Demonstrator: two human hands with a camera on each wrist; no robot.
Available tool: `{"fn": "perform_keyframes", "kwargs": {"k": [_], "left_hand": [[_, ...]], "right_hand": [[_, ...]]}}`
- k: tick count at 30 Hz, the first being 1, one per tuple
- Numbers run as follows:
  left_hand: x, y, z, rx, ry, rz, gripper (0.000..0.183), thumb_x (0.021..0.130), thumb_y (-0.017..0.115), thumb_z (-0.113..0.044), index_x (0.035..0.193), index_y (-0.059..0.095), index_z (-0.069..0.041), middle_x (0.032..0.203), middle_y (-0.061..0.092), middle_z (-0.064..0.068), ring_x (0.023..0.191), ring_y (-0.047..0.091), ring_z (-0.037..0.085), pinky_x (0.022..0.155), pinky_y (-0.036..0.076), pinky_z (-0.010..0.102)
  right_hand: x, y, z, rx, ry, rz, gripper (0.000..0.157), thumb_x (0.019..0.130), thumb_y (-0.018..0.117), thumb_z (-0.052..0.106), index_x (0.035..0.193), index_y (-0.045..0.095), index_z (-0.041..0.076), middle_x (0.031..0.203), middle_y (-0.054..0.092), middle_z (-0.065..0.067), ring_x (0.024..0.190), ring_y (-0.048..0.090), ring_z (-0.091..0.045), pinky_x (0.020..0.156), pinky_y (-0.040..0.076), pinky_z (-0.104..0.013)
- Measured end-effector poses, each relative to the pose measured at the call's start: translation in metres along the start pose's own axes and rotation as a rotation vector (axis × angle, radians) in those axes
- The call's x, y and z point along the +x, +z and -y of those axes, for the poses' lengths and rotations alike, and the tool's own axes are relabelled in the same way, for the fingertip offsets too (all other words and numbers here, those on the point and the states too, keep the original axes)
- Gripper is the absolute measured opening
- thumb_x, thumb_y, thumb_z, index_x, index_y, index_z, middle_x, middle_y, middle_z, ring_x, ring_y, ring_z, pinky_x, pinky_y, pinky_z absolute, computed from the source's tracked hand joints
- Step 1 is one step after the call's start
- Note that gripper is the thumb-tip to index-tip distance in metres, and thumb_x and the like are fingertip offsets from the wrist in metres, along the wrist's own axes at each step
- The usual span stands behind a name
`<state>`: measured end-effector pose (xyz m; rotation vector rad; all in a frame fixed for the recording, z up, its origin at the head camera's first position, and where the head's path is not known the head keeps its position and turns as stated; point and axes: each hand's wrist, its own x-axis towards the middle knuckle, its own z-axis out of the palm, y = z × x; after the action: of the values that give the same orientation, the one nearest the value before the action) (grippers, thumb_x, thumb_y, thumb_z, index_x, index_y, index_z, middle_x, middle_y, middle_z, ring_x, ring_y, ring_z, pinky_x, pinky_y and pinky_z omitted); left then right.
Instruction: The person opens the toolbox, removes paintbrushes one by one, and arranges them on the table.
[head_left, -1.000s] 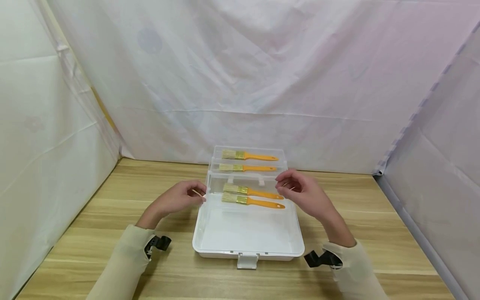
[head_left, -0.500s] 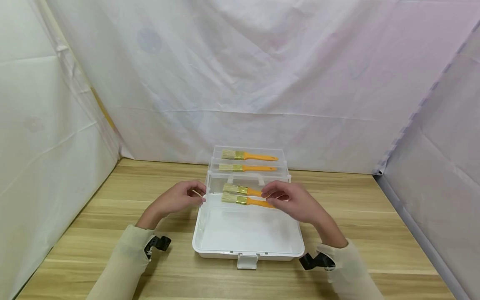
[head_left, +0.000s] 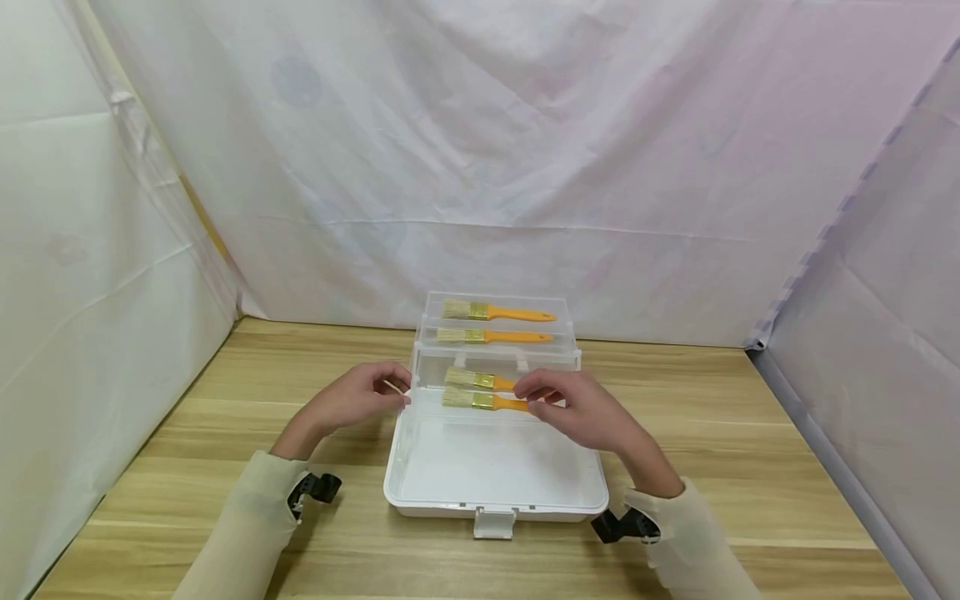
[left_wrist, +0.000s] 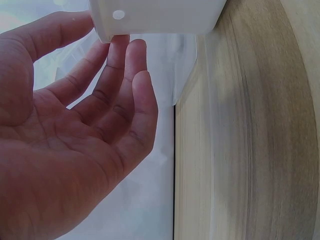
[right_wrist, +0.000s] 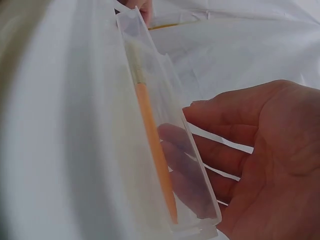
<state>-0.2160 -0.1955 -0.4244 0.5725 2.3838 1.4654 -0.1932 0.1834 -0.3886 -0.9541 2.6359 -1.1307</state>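
Wooden tabletop [head_left: 352,550] bears a white case [head_left: 495,467] with paintbrushes [head_left: 483,401] in clear trays [head_left: 429,400]; left hand [head_left: 352,398] grips it from the left, right hand [head_left: 581,412], fingers parted, hovers over near handles [head_left: 512,404], where light pinching seems best.

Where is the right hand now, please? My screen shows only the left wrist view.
Observer: In the head view, the right hand hides the handle ends of the two nearer paintbrushes.

Operator: Thank you. Are these the only paintbrushes there?

Observer: No, there are four in all; the two farther paintbrushes lie behind them.

Operator: And how does the latch stand, if you can see it?

Observer: The latch is swung down at the near edge of the open white box.
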Motion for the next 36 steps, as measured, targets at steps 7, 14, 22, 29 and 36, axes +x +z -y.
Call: {"fn": "perform_keyframes", "kwargs": {"k": [7,14,22,29,36], "left_hand": [[-0.0006,-0.0001,0.0004,-0.006,-0.003,0.002,0.025,0.102,0.073,-0.009,0.123,0.069,0.002,0.116,0.071,0.011,0.108,0.070,0.028,0.092,0.059,0.040],[-0.0009,0.0000,0.0000,-0.010,-0.003,0.003,0.025,0.102,0.073,-0.009,0.123,0.069,0.002,0.115,0.071,0.011,0.107,0.070,0.028,0.092,0.059,0.041],[-0.0010,0.0007,-0.0006,-0.011,-0.005,0.002,0.024,0.101,0.073,-0.008,0.122,0.069,0.002,0.114,0.071,0.011,0.107,0.069,0.028,0.092,0.058,0.042],[-0.0008,0.0006,-0.0008,-0.011,-0.010,0.000,0.024,0.101,0.073,-0.010,0.123,0.069,0.001,0.114,0.071,0.011,0.106,0.069,0.027,0.091,0.058,0.043],[-0.0003,0.0003,-0.0012,0.004,-0.006,-0.003,0.025,0.101,0.073,-0.011,0.123,0.070,0.001,0.114,0.071,0.010,0.105,0.069,0.026,0.091,0.058,0.042]], "right_hand": [[0.0008,0.0031,0.0015,-0.047,0.025,-0.008,0.022,0.106,0.070,0.005,0.127,0.077,0.005,0.122,0.077,-0.005,0.109,0.072,-0.021,0.092,0.061,-0.040],[0.0008,0.0048,0.0016,-0.078,0.024,-0.025,0.021,0.104,0.071,0.004,0.124,0.077,0.005,0.116,0.077,-0.002,0.105,0.072,-0.021,0.092,0.061,-0.047],[0.0014,0.0054,0.0002,-0.082,0.019,-0.016,0.018,0.105,0.071,0.007,0.122,0.078,0.007,0.109,0.076,0.004,0.101,0.071,-0.016,0.089,0.060,-0.046],[0.0007,0.0047,0.0004,-0.076,0.016,0.005,0.018,0.106,0.070,0.008,0.122,0.079,0.008,0.111,0.076,0.004,0.101,0.070,-0.014,0.089,0.059,-0.039],[0.0002,0.0030,-0.0004,-0.046,-0.001,0.021,0.019,0.105,0.072,0.007,0.122,0.078,0.006,0.113,0.076,0.002,0.099,0.069,-0.014,0.089,0.060,-0.036]]}}
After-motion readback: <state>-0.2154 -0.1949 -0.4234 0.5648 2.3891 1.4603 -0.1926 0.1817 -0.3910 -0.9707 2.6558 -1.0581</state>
